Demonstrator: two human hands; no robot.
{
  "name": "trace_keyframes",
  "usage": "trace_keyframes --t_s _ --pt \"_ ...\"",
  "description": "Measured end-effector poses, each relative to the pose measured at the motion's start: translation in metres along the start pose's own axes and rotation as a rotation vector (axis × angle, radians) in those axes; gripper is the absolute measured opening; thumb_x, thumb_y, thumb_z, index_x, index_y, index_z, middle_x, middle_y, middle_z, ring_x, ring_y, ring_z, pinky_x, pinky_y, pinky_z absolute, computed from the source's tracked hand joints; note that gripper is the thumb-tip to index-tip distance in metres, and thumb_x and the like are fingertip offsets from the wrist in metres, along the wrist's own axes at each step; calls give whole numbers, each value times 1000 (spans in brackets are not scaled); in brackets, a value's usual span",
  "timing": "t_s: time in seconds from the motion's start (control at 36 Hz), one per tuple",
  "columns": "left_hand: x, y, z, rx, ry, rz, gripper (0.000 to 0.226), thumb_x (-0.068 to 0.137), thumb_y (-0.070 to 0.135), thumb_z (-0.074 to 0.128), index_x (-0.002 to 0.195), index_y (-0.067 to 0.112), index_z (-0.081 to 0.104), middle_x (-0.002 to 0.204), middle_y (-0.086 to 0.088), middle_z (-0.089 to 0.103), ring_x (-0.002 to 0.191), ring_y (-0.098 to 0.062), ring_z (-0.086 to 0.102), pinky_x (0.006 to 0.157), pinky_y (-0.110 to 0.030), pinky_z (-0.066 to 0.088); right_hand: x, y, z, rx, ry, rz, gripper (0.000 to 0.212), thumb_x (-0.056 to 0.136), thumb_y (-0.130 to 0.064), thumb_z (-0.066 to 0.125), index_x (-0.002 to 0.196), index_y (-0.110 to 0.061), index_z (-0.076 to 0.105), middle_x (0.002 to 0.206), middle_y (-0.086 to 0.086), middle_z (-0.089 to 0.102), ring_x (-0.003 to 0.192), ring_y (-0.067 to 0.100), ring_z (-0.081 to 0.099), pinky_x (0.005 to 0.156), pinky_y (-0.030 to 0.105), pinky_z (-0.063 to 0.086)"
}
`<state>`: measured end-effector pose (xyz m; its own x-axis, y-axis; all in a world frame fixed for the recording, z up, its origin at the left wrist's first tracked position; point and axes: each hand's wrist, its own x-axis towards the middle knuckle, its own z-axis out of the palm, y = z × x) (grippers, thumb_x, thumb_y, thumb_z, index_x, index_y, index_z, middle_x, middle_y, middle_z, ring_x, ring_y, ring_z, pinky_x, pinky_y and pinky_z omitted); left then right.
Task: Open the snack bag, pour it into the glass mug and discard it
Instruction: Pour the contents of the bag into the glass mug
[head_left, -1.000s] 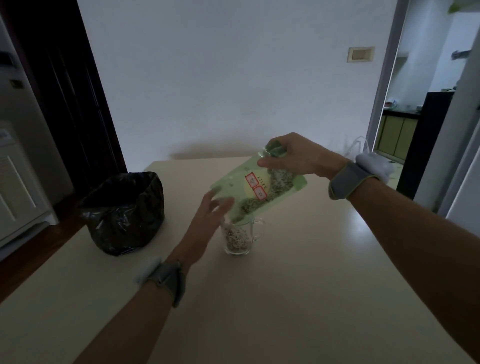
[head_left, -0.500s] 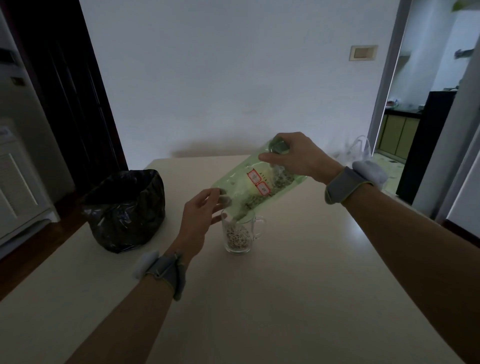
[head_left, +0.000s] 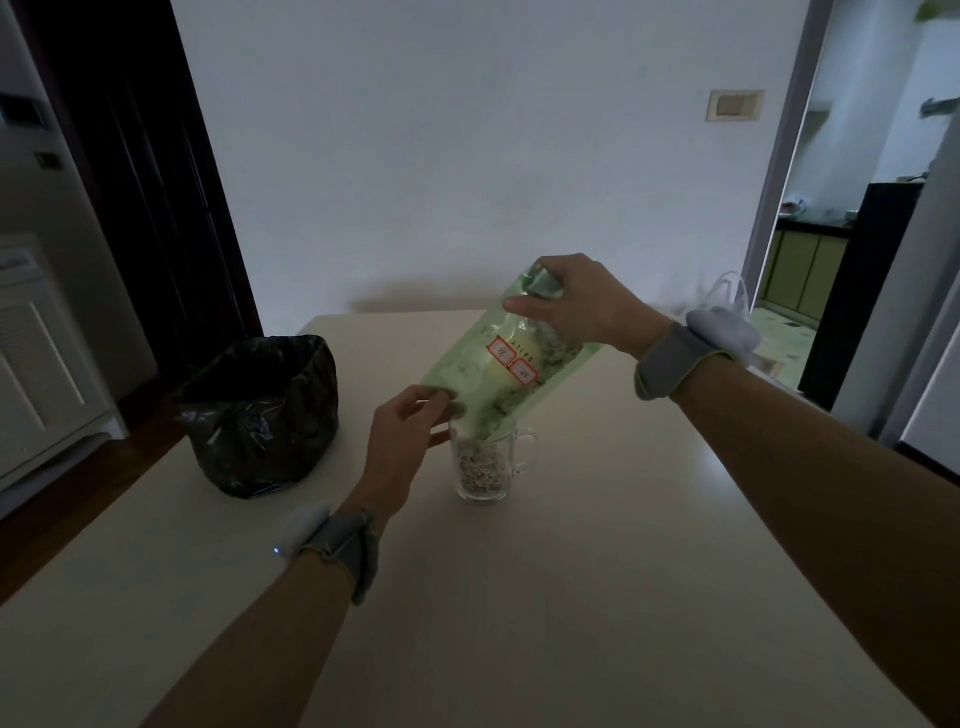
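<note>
A green snack bag (head_left: 498, 371) with two red-framed labels is tipped steeply, mouth down, over the glass mug (head_left: 483, 470). My right hand (head_left: 574, 306) grips the bag's raised bottom end. My left hand (head_left: 402, 444) pinches the bag's lower corner beside the mug rim. The mug stands on the pale table (head_left: 597, 597), handle to the right, and is more than half full of small pale snack pieces. The bag's mouth reaches into the mug opening.
A bin lined with a black plastic bag (head_left: 260, 415) stands open on the table to the left of the mug. A white cabinet (head_left: 36, 364) is at the far left. A doorway with a white plastic bag (head_left: 727, 296) lies beyond the table's right edge.
My right hand has raised the bag's bottom end, so the bag tilts more steeply. My left hand has closed on the bag's lower corner. The mug holds more snack than before.
</note>
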<state>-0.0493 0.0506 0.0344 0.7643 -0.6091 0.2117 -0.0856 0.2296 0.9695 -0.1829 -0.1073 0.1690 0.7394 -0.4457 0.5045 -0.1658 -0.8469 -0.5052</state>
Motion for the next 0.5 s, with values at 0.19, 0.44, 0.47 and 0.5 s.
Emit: trace_keyframes --t_s 0.19,0.44,0.47,0.5 --pt "0 0 -2 1 -6 11 15 94 6 58 88 8 71 85 -15 74 84 -25 71 80 -39 58 2 0 1 -14 5 -8 50 85 -43 72 99 5 64 98 19 71 92 35 67 76 42 55" --pt "0 0 -3 23 0 19 18 93 8 60 85 14 74 83 -11 76 85 -24 72 86 -45 58 6 3 2 4 18 -34 46 85 -41 73 96 3 64 96 18 71 90 32 68 67 32 51" --pt "0 0 -3 25 0 18 18 93 8 59 85 14 74 83 -11 76 84 -24 72 87 -45 57 7 3 3 3 20 -41 46 85 -41 73 96 3 64 96 18 71 89 31 67 65 29 49" --pt "0 0 -3 27 0 17 17 93 8 59 86 14 74 84 -12 76 85 -24 72 87 -46 57 8 4 3 2 21 -45 46 85 -41 73 95 3 64 95 17 71 86 30 67 63 26 47"
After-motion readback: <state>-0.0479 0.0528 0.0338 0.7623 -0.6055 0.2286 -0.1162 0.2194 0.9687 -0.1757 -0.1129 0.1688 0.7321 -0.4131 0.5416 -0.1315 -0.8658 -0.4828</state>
